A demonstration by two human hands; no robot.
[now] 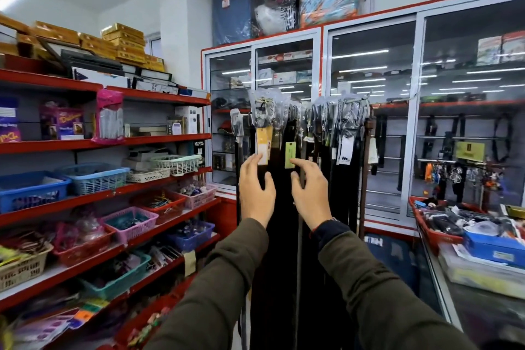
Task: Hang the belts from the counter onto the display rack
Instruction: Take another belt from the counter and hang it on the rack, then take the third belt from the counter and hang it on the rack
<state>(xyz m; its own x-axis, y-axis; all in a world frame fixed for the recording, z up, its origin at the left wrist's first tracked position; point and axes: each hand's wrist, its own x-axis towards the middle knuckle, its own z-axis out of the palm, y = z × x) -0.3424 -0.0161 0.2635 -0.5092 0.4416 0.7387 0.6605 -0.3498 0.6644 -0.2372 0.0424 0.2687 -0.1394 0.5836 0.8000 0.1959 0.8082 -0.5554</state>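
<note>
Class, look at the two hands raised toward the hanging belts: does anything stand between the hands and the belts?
Nothing visible does. The left hand and right hand are open, right in front of the dark hanging belts. Only paper tags dangle there: a yellow tag by the left fingers and a green tag by the right.

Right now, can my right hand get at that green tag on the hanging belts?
Probably yes. The right hand is open just below the green tag, its fingertips almost at the tag's lower edge, and nothing lies between them. The left hand is off by the yellow tag.
</note>
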